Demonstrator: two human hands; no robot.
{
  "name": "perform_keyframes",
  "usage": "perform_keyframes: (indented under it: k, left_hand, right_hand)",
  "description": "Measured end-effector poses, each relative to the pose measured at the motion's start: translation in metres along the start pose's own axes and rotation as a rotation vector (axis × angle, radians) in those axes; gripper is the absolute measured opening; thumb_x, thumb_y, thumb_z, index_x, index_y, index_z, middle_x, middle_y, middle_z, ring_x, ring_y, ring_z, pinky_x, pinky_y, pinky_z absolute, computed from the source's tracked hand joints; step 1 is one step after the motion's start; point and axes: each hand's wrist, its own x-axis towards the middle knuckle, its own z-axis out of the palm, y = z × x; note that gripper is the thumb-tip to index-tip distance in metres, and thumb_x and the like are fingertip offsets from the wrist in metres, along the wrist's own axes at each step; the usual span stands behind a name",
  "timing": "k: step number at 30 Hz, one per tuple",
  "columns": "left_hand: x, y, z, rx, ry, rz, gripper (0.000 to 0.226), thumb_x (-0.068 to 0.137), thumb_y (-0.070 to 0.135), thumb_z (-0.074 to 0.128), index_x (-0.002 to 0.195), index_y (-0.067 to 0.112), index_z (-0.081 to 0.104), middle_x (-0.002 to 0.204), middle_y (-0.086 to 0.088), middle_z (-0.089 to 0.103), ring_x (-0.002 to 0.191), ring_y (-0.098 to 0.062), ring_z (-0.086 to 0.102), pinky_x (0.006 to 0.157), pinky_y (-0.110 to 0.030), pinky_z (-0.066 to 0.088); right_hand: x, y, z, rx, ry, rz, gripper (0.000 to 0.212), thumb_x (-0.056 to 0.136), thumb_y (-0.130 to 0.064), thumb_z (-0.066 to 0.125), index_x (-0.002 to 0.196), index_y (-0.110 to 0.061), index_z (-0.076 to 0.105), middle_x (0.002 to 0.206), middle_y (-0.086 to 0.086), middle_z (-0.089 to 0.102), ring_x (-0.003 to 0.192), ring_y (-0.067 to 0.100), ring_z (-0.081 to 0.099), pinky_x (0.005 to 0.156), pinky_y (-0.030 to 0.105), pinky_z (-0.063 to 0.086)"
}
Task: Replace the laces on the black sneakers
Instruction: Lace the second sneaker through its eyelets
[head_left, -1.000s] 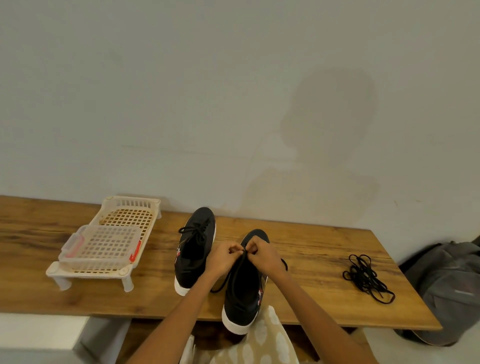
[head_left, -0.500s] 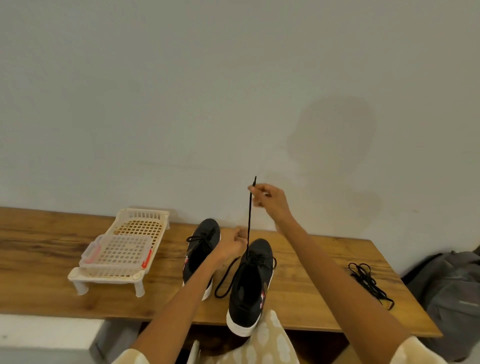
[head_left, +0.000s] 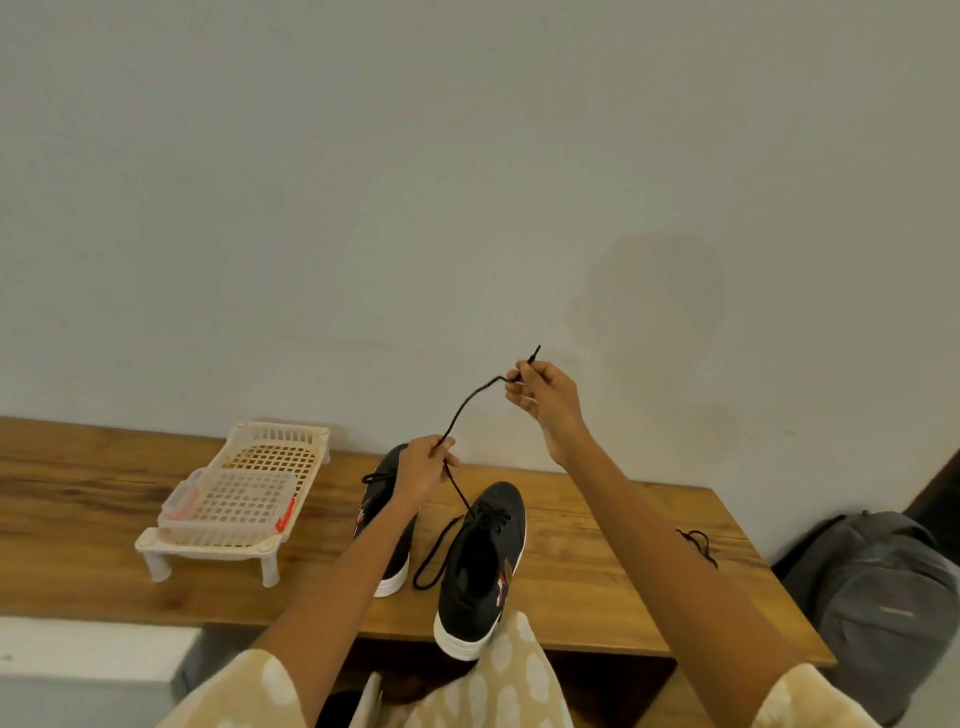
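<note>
Soft, even indoor light fills the scene at a moderate level, neither dim nor harsh. The pale wall (head_left: 363, 182) reads a flat grey-green, darkening slightly toward the upper corners. A faint, blurred shadow of a head and shoulders falls on the wall right of centre, which places the light behind the person. The wooden tabletop (head_left: 597, 545) carries a dull sheen and no hard glare. Small soft shadows sit beneath the white basket (head_left: 244, 499) and beside the sneakers. The wide-angle lens bows the tabletop's edges and stretches the forearms near the bottom. Detail is somewhat soft overall, with fine texture smeared; the grey bag (head_left: 878, 597) lies in darker shade.
</note>
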Motion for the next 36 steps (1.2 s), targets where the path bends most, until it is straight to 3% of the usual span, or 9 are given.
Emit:
perform_keyframes:
  k: [4, 8, 13, 17, 20, 25, 29, 32, 36]
  left_hand:
    - [-0.007, -0.016, -0.004, 0.185, -0.022, -0.063, 0.016, 0.095, 0.003, 0.046, 0.105, 0.003, 0.059, 0.085, -0.005, 0.063, 0.093, -0.03, 0.062, 0.078, -0.037, 0.053]
    - [-0.008, -0.013, 0.004, 0.266, -0.119, -0.012, 0.044, 0.094, -0.003, 0.041, 0.138, 0.001, 0.043, 0.14, -0.012, 0.046, 0.133, -0.025, 0.04, 0.108, -0.033, 0.032]
    - [-0.001, -0.014, 0.019, 0.231, -0.164, 0.046, 0.026, 0.093, 0.019, 0.058, 0.079, 0.0, 0.069, 0.075, -0.015, 0.064, 0.07, -0.017, 0.056, 0.07, -0.033, 0.045]
    - [-0.002, -0.027, 0.028, 0.291, -0.121, 0.051, 0.012, 0.086, 0.017, 0.067, 0.088, 0.008, 0.074, 0.088, -0.007, 0.071, 0.08, -0.012, 0.061, 0.073, -0.024, 0.048]
    - [-0.006, -0.036, 0.032, 0.334, -0.05, 0.023, 0.009, 0.087, 0.021, 0.064, 0.079, 0.02, 0.069, 0.079, 0.004, 0.067, 0.079, -0.01, 0.062, 0.076, -0.026, 0.051]
    - [-0.018, -0.054, 0.044, 0.513, -0.265, 0.076, 0.013, 0.09, 0.018, 0.059, 0.094, 0.019, 0.072, 0.085, -0.002, 0.071, 0.065, -0.009, 0.059, 0.07, -0.03, 0.053]
    - [-0.025, -0.059, 0.06, 0.636, -0.29, 0.106, 0.016, 0.088, 0.018, 0.059, 0.091, 0.015, 0.075, 0.092, 0.0, 0.072, 0.075, -0.009, 0.063, 0.075, -0.03, 0.055]
    - [-0.028, -0.058, 0.069, 0.756, -0.284, 0.119, 0.02, 0.082, 0.015, 0.058, 0.067, 0.021, 0.07, 0.072, 0.0, 0.066, 0.067, -0.016, 0.06, 0.071, -0.035, 0.053]
    - [-0.028, -0.059, 0.072, 0.82, -0.294, 0.136, 0.022, 0.076, 0.015, 0.056, 0.056, 0.021, 0.051, 0.059, 0.002, 0.05, 0.056, -0.015, 0.049, 0.058, -0.035, 0.045]
  right_hand:
    - [-0.009, 0.037, -0.004, -0.157, 0.007, 0.11, 0.011, 0.095, -0.012, 0.056, 0.093, -0.002, 0.061, 0.085, 0.01, 0.065, 0.073, 0.018, 0.062, 0.078, 0.031, 0.057]
    - [-0.015, 0.081, -0.002, -0.429, 0.006, 0.221, 0.008, 0.093, -0.012, 0.058, 0.091, -0.006, 0.064, 0.082, 0.009, 0.067, 0.067, 0.011, 0.062, 0.064, 0.019, 0.054]
    - [-0.025, 0.124, 0.004, -0.602, -0.057, 0.302, 0.021, 0.095, -0.015, 0.055, 0.076, -0.012, 0.064, 0.065, 0.002, 0.06, 0.052, 0.005, 0.056, 0.054, 0.018, 0.048]
    - [-0.029, 0.141, 0.001, -0.726, -0.091, 0.317, 0.021, 0.092, -0.026, 0.058, 0.074, -0.019, 0.065, 0.074, 0.002, 0.065, 0.069, 0.015, 0.062, 0.073, 0.035, 0.055]
    - [-0.038, 0.144, -0.011, -0.868, -0.104, 0.287, 0.022, 0.088, -0.021, 0.064, 0.109, -0.013, 0.064, 0.104, 0.002, 0.065, 0.099, 0.018, 0.061, 0.074, 0.02, 0.045]
    - [-0.057, 0.172, -0.038, -1.068, -0.147, 0.384, 0.018, 0.081, -0.027, 0.067, 0.089, -0.018, 0.053, 0.073, -0.005, 0.051, 0.061, 0.007, 0.046, 0.048, 0.016, 0.027]
    - [-0.066, 0.18, -0.048, -0.844, -0.057, 0.38, 0.012, 0.085, -0.014, 0.058, 0.076, -0.01, 0.063, 0.066, 0.002, 0.06, 0.056, 0.011, 0.052, 0.05, 0.016, 0.035]
    - [-0.07, 0.179, -0.056, -0.66, -0.007, 0.39, 0.016, 0.084, -0.007, 0.061, 0.072, -0.001, 0.07, 0.076, 0.022, 0.067, 0.07, 0.034, 0.064, 0.067, 0.042, 0.053]
    - [-0.071, 0.178, -0.061, -0.488, 0.012, 0.456, 0.027, 0.086, -0.001, 0.061, 0.067, -0.019, 0.069, 0.074, 0.008, 0.069, 0.075, 0.021, 0.065, 0.077, 0.041, 0.056]
